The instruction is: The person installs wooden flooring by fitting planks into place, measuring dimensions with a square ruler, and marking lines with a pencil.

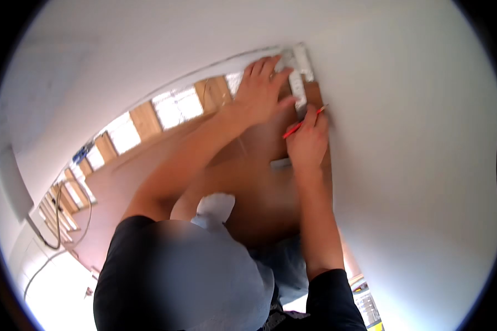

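Observation:
My right hand (308,144) grips a red pencil (292,131) near the right edge of a brown board (259,182). The pencil's tip points up and right toward the white wall. Higher up, my left hand (261,88) lies with its fingers spread at the board's top end. Its thumb and forefinger reach toward a narrow white strip with small holes or marks (297,87); whether they press on it I cannot tell. Above that strip, a second whitish piece (302,62) sits against the wall corner. A small grey piece (280,163) shows on the board, left of my right wrist.
Wooden slats (144,121) with bright gaps run along the board's left side. A white wall (414,138) stands close on the right. Cables (58,220) hang at the far left, near a blue item (82,153). A yellow-edged item (373,317) is at bottom right.

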A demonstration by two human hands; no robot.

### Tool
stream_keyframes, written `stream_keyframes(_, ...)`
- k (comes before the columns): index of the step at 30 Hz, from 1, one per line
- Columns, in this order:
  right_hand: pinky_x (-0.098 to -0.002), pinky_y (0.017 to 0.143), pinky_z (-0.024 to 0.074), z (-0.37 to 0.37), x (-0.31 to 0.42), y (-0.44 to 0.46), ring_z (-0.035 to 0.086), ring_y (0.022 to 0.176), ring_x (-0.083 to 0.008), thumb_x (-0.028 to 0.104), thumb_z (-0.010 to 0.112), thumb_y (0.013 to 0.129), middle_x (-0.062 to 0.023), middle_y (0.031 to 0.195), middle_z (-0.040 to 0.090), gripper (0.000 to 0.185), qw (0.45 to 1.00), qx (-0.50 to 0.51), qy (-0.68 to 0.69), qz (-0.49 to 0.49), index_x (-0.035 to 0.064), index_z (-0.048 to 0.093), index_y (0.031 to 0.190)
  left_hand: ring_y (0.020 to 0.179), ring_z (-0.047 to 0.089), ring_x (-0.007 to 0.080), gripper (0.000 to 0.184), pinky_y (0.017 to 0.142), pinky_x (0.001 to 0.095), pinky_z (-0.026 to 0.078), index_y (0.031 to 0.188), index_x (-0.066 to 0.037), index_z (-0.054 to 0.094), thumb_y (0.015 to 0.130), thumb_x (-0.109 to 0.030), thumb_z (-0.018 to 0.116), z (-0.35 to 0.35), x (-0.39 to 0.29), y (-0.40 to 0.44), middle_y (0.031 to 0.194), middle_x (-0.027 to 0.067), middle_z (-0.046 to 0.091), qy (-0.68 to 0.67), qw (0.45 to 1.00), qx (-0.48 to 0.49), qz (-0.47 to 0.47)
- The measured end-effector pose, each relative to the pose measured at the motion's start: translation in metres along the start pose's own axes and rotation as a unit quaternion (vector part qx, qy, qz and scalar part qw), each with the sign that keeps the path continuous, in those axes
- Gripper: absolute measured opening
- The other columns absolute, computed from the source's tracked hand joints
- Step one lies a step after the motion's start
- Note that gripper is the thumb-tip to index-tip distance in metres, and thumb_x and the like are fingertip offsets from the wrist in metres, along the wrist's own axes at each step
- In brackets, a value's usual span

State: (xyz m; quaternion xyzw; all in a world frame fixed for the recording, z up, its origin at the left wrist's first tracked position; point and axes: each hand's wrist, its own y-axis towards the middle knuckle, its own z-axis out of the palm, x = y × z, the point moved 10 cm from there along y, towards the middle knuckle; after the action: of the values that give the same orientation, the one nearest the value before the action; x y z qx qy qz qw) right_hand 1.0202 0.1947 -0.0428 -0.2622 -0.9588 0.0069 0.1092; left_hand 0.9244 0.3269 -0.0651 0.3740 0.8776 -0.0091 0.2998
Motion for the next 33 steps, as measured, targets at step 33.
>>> stream_keyframes(33,-0.0517,0.086,0.0589,0.042,0.051,-0.227,0.065,0.107,-0.0462,0.017,0.078,0.092,-0.0235,0.124,0.057,0.053,0.987,0.06,0.146,-0.015,0.0069,0.058,0.14,0.154,0.037,0.0346,0.072,0.125,0.0519,0.032,0.15,-0.008,0.057,0.095,-0.051,0.074,-0.057,-0.019,-0.236,0.165,0.013,0.044,0.1,0.993,0.057,0.03)
